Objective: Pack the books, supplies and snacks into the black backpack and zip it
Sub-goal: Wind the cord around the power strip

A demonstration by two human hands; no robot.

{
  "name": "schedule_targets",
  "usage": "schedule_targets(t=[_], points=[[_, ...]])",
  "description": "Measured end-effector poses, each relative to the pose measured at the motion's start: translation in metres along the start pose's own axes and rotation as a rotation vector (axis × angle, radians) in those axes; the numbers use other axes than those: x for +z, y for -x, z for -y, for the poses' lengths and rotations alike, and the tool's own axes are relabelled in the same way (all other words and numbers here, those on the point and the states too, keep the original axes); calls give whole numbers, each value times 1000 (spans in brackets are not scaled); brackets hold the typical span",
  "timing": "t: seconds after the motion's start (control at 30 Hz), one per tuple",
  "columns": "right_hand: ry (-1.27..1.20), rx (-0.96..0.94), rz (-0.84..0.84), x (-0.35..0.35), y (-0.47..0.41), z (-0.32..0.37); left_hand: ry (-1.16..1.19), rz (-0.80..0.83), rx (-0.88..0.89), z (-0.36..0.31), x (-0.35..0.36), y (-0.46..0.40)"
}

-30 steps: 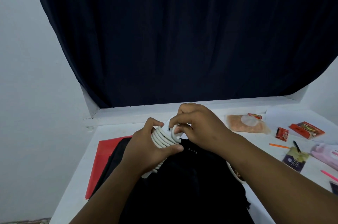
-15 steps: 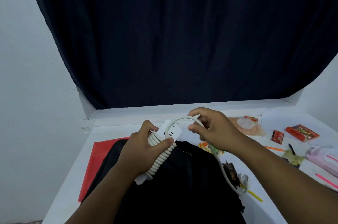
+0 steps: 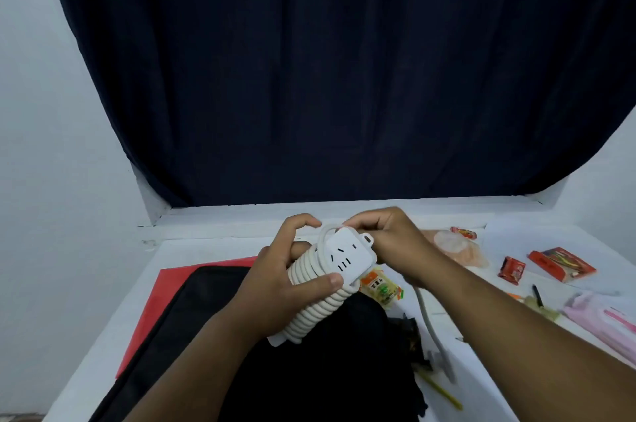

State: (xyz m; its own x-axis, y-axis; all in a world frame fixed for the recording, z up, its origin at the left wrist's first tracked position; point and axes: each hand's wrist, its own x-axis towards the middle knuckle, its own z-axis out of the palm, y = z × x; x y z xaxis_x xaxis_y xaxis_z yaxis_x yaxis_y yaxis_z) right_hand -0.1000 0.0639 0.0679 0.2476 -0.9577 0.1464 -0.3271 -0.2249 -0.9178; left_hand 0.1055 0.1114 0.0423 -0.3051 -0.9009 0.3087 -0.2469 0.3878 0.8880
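Observation:
My left hand (image 3: 278, 270) grips a white power strip (image 3: 347, 258) with its cord (image 3: 309, 308) wound round it in several turns. My right hand (image 3: 392, 239) pinches the cord at the strip's far end, above the black backpack (image 3: 316, 370). The cord's loose tail (image 3: 426, 318) hangs down to its plug on the table, right of the backpack. A yellow-green snack packet (image 3: 382, 289) lies just under the strip. A red folder (image 3: 172, 294) lies under the backpack's left side.
On the white table (image 3: 213, 253) to the right lie a pale orange packet (image 3: 457, 247), small red snack packets (image 3: 511, 270), a red box (image 3: 561, 263), a black pen (image 3: 537, 294), a pink pouch (image 3: 605, 321) and a yellow pen (image 3: 440, 390). A dark curtain (image 3: 327, 77) hangs behind.
My right hand swung a loop of cord out to the right, then brought it back over the strip's far end. The left hand tilted the strip so its sockets face up.

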Motion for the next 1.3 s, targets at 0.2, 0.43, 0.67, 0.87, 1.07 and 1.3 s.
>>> schedule_targets(t=[0.2,0.43,0.67,0.87,1.07,1.3], points=[[4,133,164,-26,8,-17,52,-71,17,-1,35,-13],[165,138,214,-86,22,-58,-13,-352,-99,2,70,-30],[819,-185,131,-110,24,-53,-146,-422,-192,12,100,-50],[1120,-412,221,-108,18,-34,-308,-317,-213,10,103,-63],[868,-585,222,-113,2,-33,-331,23,-165,3,96,-65],[480,-484,90,-102,-13,-26,-316,-17,-91,4,98,-62]])
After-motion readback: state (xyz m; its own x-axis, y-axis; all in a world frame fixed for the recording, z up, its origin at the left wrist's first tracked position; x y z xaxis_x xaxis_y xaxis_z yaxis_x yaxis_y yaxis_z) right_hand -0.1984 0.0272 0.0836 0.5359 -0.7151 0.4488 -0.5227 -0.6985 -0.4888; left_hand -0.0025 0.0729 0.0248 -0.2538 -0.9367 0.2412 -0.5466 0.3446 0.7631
